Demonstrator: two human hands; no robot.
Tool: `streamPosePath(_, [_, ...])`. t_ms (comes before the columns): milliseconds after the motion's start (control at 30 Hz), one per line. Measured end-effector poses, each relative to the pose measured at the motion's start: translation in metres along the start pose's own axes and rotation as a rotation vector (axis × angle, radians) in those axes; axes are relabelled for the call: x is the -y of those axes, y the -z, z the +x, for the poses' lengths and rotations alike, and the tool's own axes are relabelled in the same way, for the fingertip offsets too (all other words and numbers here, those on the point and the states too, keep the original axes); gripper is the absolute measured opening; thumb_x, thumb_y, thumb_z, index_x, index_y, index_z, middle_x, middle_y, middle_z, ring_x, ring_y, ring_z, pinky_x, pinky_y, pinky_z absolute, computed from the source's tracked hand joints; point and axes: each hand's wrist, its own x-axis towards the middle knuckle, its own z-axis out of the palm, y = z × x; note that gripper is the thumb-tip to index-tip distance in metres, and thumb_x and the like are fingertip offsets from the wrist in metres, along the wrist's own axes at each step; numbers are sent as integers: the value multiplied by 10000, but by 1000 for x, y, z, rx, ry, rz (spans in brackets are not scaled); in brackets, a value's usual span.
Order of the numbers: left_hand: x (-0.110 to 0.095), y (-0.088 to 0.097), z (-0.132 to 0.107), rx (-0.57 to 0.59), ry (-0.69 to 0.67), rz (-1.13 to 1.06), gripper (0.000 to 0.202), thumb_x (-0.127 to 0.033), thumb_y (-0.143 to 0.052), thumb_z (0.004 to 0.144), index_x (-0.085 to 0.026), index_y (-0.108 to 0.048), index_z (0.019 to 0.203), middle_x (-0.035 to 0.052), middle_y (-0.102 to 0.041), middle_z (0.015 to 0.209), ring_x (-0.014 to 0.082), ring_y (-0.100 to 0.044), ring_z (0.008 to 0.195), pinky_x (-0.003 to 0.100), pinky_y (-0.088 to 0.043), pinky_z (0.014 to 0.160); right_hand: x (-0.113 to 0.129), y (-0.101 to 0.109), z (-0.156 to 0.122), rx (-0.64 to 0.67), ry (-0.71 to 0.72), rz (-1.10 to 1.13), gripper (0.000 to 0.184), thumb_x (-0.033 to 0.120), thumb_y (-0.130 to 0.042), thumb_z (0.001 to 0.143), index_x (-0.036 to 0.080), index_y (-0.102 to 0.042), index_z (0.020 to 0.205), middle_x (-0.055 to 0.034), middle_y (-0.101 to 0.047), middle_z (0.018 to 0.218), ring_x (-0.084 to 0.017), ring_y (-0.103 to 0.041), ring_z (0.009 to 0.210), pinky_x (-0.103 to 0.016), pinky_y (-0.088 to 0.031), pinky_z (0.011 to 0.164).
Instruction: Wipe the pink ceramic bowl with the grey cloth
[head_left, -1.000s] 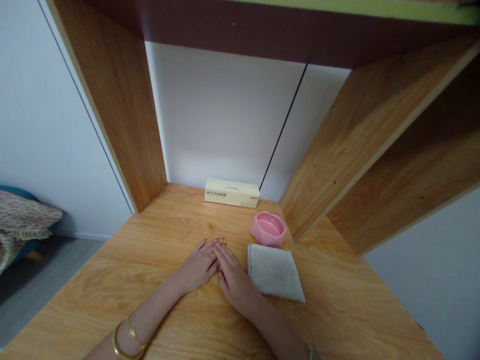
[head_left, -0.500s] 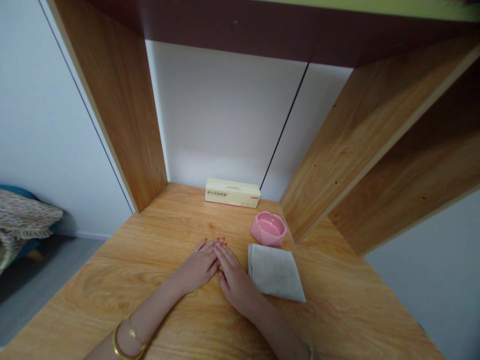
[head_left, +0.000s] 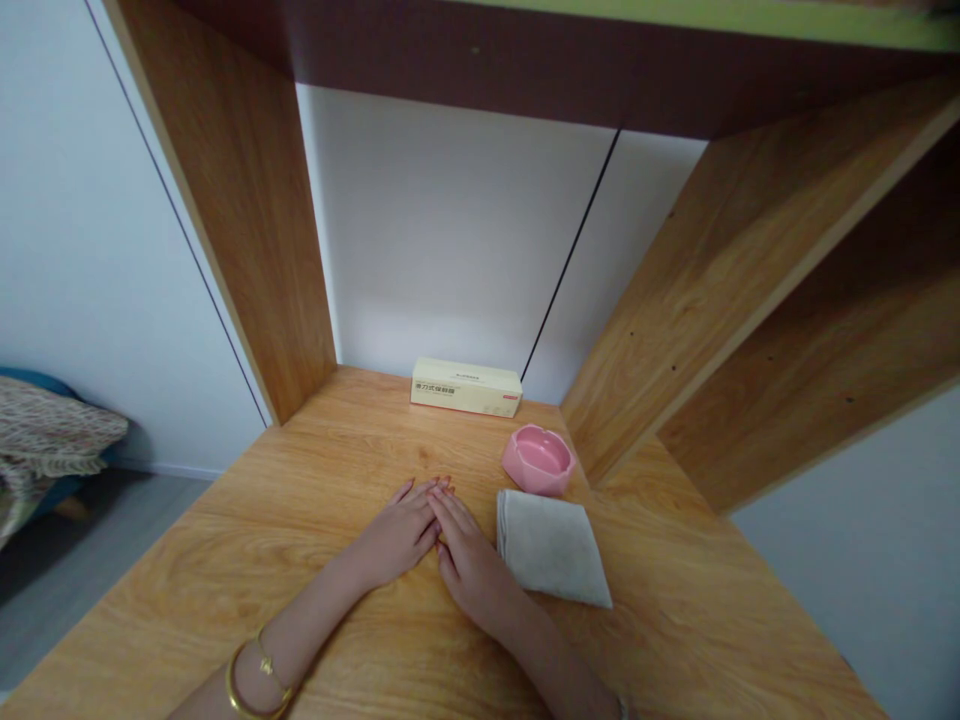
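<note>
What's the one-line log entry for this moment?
left hand: flat on desk, empty | right hand: flat, empty, beside grey cloth | pink dish: beyond cloth

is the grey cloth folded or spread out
Folded: the cloth lies flat on the desk as a compact square with a thick, rounded left edge, beside the right hand.

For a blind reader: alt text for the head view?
Left hand and right hand lie flat, fingertips touching, on a wooden desk. A folded grey cloth lies beside the right hand, a pink dish and cream box beyond.
</note>
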Motion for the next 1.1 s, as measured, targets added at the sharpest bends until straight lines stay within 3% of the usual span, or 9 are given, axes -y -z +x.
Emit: streamPosePath(1100, [-4, 5, 0, 5, 5, 1, 450, -211, -346, 860, -200, -310, 1308, 51, -337, 1371, 151, -241, 1272, 393, -178, 1042, 1, 0, 0, -18, 1, -1, 686, 17, -330, 666, 116, -236, 1338, -94, -294, 1384, -172, -222, 1276, -424, -256, 1045])
